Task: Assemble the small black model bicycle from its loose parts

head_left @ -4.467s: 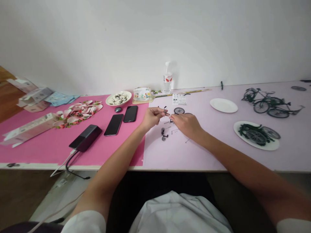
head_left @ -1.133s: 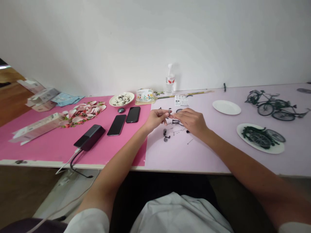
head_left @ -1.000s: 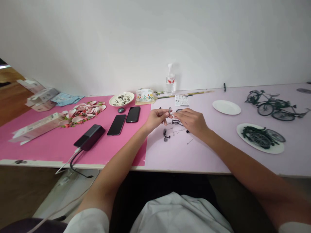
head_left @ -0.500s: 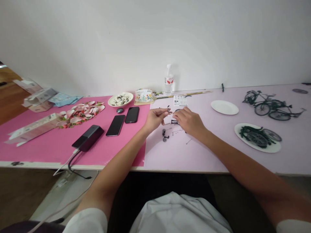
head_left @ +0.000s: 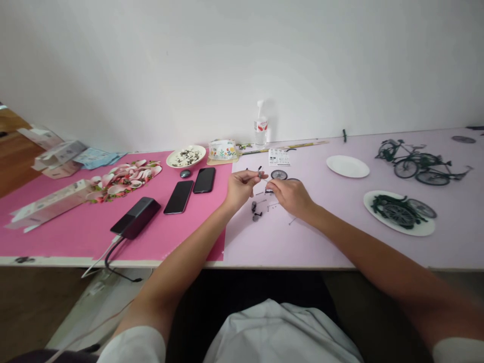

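My left hand is raised a little above the lilac table, its fingertips pinched on a small dark metal part. My right hand is closed just right of it, pinching a thin pin whose tip points at that part. Below and between the hands lie several small dark parts and thin pins. A small spoked wheel lies just beyond the hands, in front of a printed sheet.
On the pink mat are two phones, a power bank with a cable, a bowl and cartons. To the right are a white plate, a plate of green bicycle parts, model bicycles and a bottle.
Both hands stay pinched together over the small parts. In the last half second my right hand has drawn back slightly toward me, uncovering the small wheel behind it.
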### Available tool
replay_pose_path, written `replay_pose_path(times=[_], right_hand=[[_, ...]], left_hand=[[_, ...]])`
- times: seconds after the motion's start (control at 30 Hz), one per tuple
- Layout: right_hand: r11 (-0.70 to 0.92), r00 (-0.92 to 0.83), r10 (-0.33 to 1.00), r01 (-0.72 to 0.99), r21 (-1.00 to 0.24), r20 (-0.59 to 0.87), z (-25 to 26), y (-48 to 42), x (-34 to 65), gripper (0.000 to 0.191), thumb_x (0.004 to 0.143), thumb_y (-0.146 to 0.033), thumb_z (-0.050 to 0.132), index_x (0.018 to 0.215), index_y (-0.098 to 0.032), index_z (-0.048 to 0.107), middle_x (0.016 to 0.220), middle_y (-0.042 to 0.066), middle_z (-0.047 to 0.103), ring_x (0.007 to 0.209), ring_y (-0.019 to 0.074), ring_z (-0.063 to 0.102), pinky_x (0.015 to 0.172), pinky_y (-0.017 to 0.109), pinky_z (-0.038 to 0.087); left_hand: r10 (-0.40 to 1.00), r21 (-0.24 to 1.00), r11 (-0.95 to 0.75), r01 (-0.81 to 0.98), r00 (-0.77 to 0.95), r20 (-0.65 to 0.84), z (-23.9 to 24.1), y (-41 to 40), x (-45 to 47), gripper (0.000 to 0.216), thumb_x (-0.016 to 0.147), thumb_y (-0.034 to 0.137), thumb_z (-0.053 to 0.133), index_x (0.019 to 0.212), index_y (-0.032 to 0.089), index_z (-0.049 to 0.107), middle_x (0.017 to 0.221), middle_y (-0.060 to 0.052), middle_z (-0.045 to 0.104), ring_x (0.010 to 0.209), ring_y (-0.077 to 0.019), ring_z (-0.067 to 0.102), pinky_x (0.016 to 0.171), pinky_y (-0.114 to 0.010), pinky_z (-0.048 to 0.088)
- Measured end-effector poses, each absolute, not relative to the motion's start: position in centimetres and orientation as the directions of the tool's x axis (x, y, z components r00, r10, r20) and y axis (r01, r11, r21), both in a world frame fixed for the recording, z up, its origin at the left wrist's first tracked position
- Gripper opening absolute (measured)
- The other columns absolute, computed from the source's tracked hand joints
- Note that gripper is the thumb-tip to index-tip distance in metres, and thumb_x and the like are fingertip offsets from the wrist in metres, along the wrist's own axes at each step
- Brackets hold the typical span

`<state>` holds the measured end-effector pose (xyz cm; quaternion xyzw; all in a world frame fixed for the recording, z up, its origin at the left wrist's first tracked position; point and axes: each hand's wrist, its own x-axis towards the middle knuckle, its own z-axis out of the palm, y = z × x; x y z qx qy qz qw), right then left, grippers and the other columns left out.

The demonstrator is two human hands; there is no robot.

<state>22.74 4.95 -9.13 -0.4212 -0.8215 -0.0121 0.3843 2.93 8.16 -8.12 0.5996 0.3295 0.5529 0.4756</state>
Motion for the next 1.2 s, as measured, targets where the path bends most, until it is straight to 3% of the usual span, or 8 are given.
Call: replay_pose_path(times=[0.1,0.23,0.37,0.5,0.7,0.87,1.03,1.2], right_hand=[[0.602,-0.288,0.792,0.515,-0.610,0.538,-8.3,3.8,22.0,0.050,0.111,-0.056,0.039,0.092,-0.021,0.068,0.058,-0.001,0.060,0.052,0.0160,0.058,0.063,0.031,0.044],[0.271,-0.292,0.927,0.087,-0.959,0.236,-7.2,3.1,21.0,0.054,0.100,-0.073,0.054,0.082,-0.023,0.060,0.045,-0.009,0.042,0.044,0.0146,0.052,0.056,0.030,0.045],[-0.130,-0.439,0.899,-0.236,-0.963,-0.014,-7.0,3.6,21.1,0.043,0.088,-0.064,0.076,0.086,-0.024,0.059,0.039,-0.014,0.026,0.040,0.0124,0.039,0.047,0.025,0.035],[-0.258,-0.486,0.869,-0.293,-0.921,-0.089,-7.0,4.1,21.4,0.037,0.087,-0.056,0.079,0.087,-0.024,0.059,0.040,-0.015,0.023,0.040,0.0118,0.034,0.044,0.024,0.027],[-0.138,-0.366,0.929,-0.209,-0.968,-0.053,-7.2,4.0,20.8,0.054,0.086,-0.077,0.070,0.082,-0.024,0.058,0.044,-0.009,0.037,0.047,0.0151,0.048,0.048,0.027,0.033],[0.018,-0.232,0.972,-0.109,-0.994,0.043,-7.7,4.1,20.5,0.062,0.084,-0.084,0.067,0.075,-0.024,0.054,0.048,-0.007,0.040,0.049,0.0147,0.052,0.049,0.027,0.035],[0.287,-0.100,0.957,0.167,-0.943,0.273,-7.7,3.7,20.8,0.055,0.095,-0.075,0.060,0.083,-0.022,0.068,0.061,0.000,0.062,0.051,0.0137,0.050,0.049,0.028,0.037],[0.542,-0.095,0.822,0.430,-0.722,0.561,-8.2,3.9,21.4,0.034,0.104,-0.052,0.058,0.102,-0.024,0.077,0.088,0.006,0.079,0.069,0.0202,0.068,0.064,0.033,0.052]], left_hand=[[0.923,0.932,-0.341,-0.122,0.145,0.356,-7.9,7.8,3.0,0.041,0.076,0.052,0.088,0.084,0.013,0.075,0.106,-0.019,0.083,0.085,-0.0277,0.081,0.040,-0.022,0.045],[0.918,0.923,-0.373,-0.095,0.111,0.382,-7.8,7.4,3.0,0.035,0.079,0.047,0.086,0.081,0.015,0.075,0.104,-0.018,0.083,0.084,-0.0268,0.080,0.043,-0.024,0.048],[0.890,0.891,-0.449,-0.060,0.063,0.452,-7.8,7.0,3.1,0.026,0.084,0.042,0.083,0.080,0.017,0.078,0.101,-0.014,0.083,0.096,-0.0282,0.081,0.055,-0.027,0.057],[0.874,0.876,-0.482,-0.019,0.065,0.482,-7.9,7.3,3.1,0.025,0.087,0.042,0.080,0.088,0.017,0.081,0.102,-0.013,0.084,0.087,-0.0238,0.079,0.052,-0.026,0.055],[0.884,0.897,-0.438,-0.059,0.152,0.442,-7.7,8.2,2.8,0.047,0.084,0.056,0.083,0.104,0.013,0.083,0.114,-0.017,0.082,0.083,-0.0212,0.077,0.049,-0.024,0.054],[0.871,0.898,-0.437,-0.060,0.222,0.438,-7.6,8.6,2.3,0.062,0.082,0.066,0.082,0.109,0.010,0.082,0.105,-0.017,0.083,0.052,-0.0090,0.061,0.047,-0.026,0.053],[0.888,0.926,-0.376,-0.037,0.272,0.372,-7.1,8.3,2.0,0.063,0.081,0.072,0.080,0.098,0.011,0.082,0.106,-0.018,0.082,0.048,-0.0076,0.056,0.046,-0.026,0.050],[0.893,0.944,-0.319,-0.081,0.307,0.328,-6.7,8.2,1.8,0.060,0.080,0.073,0.080,0.083,0.013,0.079,0.116,-0.020,0.081,0.045,-0.0052,0.053,0.045,-0.026,0.044]])
